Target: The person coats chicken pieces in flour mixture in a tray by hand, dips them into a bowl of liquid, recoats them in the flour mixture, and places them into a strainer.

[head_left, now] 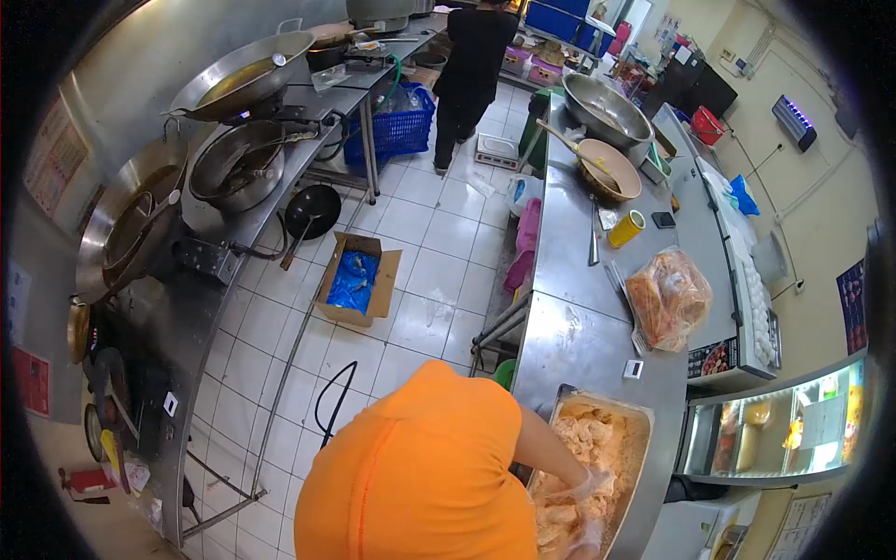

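Note:
A deep metal tray (644,439) on the steel counter holds what looks like flour-coated raw chicken pieces (583,431). Reaching in from the orange sleeve, my left hand (590,483) wears a clear plastic glove and touches the coated pieces. Close below it, my right hand (588,534), also gloved, is over the pieces at the bottom edge of the view. The fingers of both hands are too hidden and blurred to show what they grip. Beyond the tray lies a clear plastic bag of orange-tinted meat (667,299).
On the counter (560,345) stand a yellow can (626,229), a pan (609,170) and a large metal bowl (609,105). An open cardboard box (381,285) sits on the tiled floor. Woks (245,75) line the opposite side. A person in black (471,65) stands in the aisle.

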The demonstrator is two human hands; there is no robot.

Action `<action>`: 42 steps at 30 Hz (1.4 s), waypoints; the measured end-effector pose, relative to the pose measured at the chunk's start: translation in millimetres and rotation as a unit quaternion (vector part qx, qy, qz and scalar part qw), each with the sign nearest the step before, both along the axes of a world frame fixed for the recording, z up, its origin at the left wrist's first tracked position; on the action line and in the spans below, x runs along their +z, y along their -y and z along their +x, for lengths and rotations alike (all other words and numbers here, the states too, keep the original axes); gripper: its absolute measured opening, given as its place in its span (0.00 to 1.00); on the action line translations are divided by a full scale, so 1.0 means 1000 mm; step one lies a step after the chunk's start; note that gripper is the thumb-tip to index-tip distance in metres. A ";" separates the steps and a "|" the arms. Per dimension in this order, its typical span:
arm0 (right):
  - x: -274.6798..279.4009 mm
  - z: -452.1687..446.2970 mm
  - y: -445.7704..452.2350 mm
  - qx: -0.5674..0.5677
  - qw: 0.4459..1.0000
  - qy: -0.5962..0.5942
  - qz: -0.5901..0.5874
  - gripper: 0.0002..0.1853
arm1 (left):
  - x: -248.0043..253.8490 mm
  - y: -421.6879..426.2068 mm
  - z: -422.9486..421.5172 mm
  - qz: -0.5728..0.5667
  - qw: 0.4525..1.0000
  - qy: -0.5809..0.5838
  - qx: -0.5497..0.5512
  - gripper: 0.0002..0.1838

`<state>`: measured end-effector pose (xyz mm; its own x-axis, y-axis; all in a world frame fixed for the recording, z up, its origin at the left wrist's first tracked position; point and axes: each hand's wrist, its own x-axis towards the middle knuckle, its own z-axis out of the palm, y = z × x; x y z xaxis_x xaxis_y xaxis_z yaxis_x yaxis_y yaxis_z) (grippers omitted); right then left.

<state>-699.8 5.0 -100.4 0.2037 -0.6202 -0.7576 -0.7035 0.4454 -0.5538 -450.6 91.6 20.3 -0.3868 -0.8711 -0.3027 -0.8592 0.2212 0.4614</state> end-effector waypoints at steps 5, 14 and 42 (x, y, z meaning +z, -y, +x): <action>0.030 -0.014 -0.046 -0.115 0.992 0.005 0.043 0.30 | 0.010 -0.014 0.018 0.033 0.998 0.044 -0.007 0.22; 0.043 -0.015 -0.111 -0.290 0.946 0.035 0.141 0.33 | 0.000 -0.037 0.031 0.064 0.994 0.081 -0.044 0.21; 0.079 -0.029 -0.151 -0.238 0.962 0.122 -0.054 0.42 | -0.065 -0.033 0.015 0.074 0.995 -0.071 -0.013 0.24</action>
<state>-728.5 155.7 -21.1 0.0409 -0.7592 -0.6495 -0.2767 0.6160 -0.7375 -435.2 125.0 -44.8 -0.4576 -0.8096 -0.3677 -0.7772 0.1632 0.6078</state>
